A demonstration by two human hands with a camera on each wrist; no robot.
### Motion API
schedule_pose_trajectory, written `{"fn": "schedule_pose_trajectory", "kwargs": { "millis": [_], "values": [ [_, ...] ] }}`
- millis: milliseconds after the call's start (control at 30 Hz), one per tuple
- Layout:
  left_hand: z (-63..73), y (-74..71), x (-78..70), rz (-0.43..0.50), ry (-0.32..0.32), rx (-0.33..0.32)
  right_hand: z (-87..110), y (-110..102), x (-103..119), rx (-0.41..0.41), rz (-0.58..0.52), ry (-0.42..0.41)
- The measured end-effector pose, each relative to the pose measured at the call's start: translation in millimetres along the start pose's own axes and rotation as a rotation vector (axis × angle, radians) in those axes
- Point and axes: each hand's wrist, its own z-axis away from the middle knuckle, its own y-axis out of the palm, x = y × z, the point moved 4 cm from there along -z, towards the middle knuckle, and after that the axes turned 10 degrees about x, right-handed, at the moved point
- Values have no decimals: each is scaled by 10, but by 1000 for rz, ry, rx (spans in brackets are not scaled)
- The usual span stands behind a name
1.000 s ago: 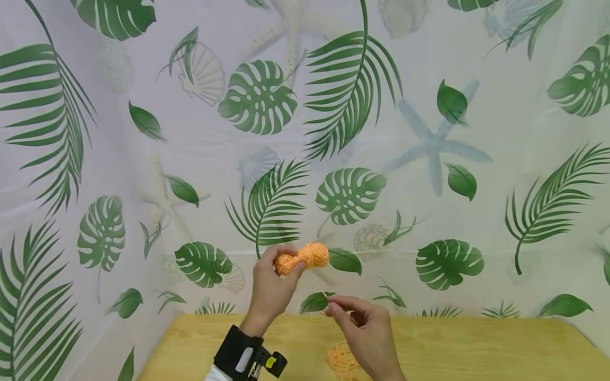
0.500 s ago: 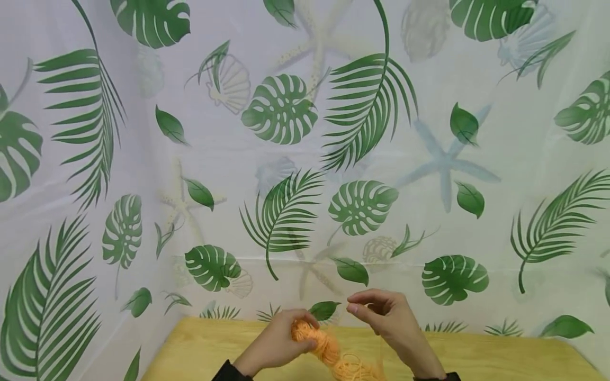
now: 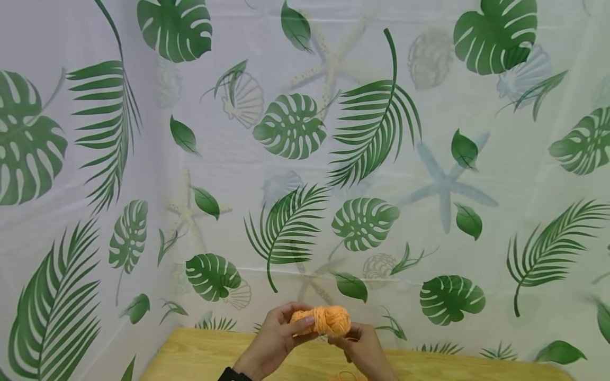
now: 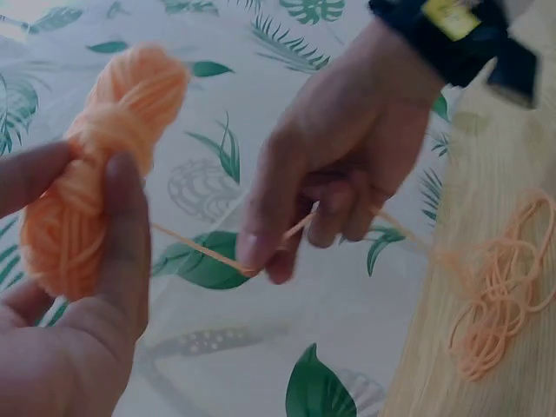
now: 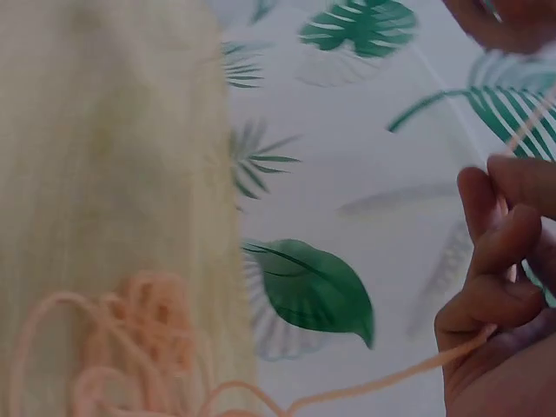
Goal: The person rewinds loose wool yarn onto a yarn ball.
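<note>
My left hand grips a small orange skein of yarn, wrapped round its middle, in front of the patterned backdrop. In the left wrist view the thumb and fingers clasp the skein at its waist. Close by on the right, my right hand pinches the strand leading from the skein between thumb and forefinger. The strand runs on through its curled fingers and out past the palm. From there it drops to a loose heap of orange yarn on the wooden table.
The yellow wood-grain table spans the bottom of the head view. Behind it hangs a white sheet printed with green leaves, shells and starfish, with a side panel at the left. Dark straps circle the wrists.
The skein went down toward the table and has come back up, turned more level. My right hand swung up and right, then returned close beneath the skein. The head view has tilted upward.
</note>
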Motion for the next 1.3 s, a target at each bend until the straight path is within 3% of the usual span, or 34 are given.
{"fn": "schedule_pose_trajectory", "kwargs": {
  "millis": [133,233,333,400,500,667,767,867,900,967,1033,1133,1233,1300],
  "values": [
    [-139,-140,32,-45,78,-135,129,141,19,16,125,-7],
    [-190,-232,101,-146,91,-199,235,185,165,2,230,-44],
    [-184,-297,192,-299,67,-225,314,176,398,-1,329,-103],
    [-158,-319,247,-408,38,-205,341,145,581,3,369,-153],
    [-108,-293,292,-516,-37,-94,331,33,825,-9,399,-213],
    [-4,-99,204,-539,-185,268,224,-273,915,-74,345,-199],
    [52,27,64,-427,-174,453,170,-376,760,-62,251,-161],
    [71,85,-80,-247,-96,505,147,-346,549,-6,151,-128],
    [66,87,-115,-183,-62,493,148,-316,480,17,121,-112],
    [39,66,-163,-66,3,404,164,-242,358,60,77,-74],
    [0,15,-164,53,59,246,200,-168,262,99,44,-44],
    [-53,-89,-110,170,141,-53,262,-67,205,151,74,-29],
    [-75,-175,-39,147,196,-309,317,4,264,215,154,-56],
    [-72,-221,0,18,211,-418,349,20,340,270,199,-78]
  ]
}}
